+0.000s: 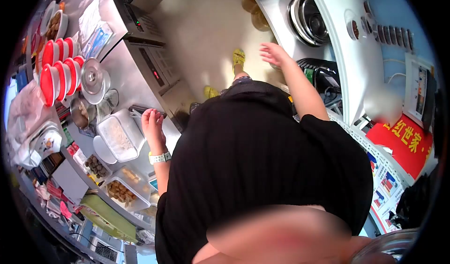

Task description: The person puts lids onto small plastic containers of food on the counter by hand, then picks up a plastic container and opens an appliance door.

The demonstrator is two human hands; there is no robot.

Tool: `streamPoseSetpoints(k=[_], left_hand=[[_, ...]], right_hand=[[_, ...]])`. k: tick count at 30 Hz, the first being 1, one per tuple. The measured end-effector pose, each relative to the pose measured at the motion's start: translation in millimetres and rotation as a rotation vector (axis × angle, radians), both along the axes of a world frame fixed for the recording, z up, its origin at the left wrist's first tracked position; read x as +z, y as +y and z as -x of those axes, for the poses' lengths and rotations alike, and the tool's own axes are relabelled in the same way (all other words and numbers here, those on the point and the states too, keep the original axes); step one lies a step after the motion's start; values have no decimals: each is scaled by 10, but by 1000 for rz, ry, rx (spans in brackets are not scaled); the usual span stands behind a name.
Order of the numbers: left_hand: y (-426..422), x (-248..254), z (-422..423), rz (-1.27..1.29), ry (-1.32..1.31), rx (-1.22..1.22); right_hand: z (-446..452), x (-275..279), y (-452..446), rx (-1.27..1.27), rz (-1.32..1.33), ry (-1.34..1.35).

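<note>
My left hand (153, 126), with a pale band at its wrist, is over the edge of the steel counter (123, 72). Its fingers are curled together. A dark item shows at the fingertips, too small to name. Just beside this hand stands a white rectangular tub (121, 136) with pale contents. My right hand (275, 54) is held out over the floor at the other side, fingers apart, with nothing in it. Closest to it are round black lids or pans (311, 20) on the right-hand counter.
Red-and-white containers (56, 83), a glass-lidded pot (93, 76) and a metal pot (83, 111) crowd the left counter. Nearer are trays of dark balls (97, 166) and brown pieces (119, 192). Under-counter appliances (152, 66) border the floor. A black bag (323, 79) sits at right.
</note>
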State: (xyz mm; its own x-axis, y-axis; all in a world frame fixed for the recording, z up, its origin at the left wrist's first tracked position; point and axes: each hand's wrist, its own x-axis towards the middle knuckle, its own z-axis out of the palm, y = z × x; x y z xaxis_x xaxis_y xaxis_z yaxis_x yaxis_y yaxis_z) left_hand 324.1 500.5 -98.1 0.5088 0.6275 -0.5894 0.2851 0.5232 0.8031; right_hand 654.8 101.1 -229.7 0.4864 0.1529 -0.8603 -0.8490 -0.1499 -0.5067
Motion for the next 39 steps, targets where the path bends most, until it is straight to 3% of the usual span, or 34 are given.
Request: streamPoseSetpoints(k=[2,4,5,6,8,12,14,18,21,23,27,30,32,34,39], left_hand=[[-3,-63,-110,63,-16,84],[-60,-222,-5,105,-128,262],[-96,-302,18,172,-152,415],[-102,-379,52,221,-195,596],[-188,-755,384,100,-215,909],[-366,-466,466,-52,-212,1288],[-409,-374,640,-123,-268,1316],[-236,-421,982,-291,-223,1376],[95,-375,1299,-290,-174,1295],[372,-544,1452,-352,-34,1108],[708,-606,1460,-254,-181,990],[698,-526,1356,-235,-208,1227],[556,-421,1275,-269,-182,1304],[389,-342,1219,-235,-215,1412],[-109,-15,1085,-332,-471,1463]], right_hand=[[-142,-76,-397,-296,58,-32],[-315,-319,-728,-368,129,-41],[-370,-33,-613,-357,85,-6],[-485,-107,-599,-327,42,8],[-803,-163,-308,-122,12,55],[-1160,101,1123,495,-45,-33],[-966,327,2084,787,-211,-90],[254,1167,3845,1286,-580,-220],[1317,1244,4749,1359,-657,-112],[1831,1125,5222,1408,-621,-64],[2381,829,5736,1419,-504,-42],[2429,766,5636,1412,-607,-65],[2316,585,5814,1368,-529,132],[2407,877,5578,1425,-575,3],[2420,1347,5341,1533,-854,123]])
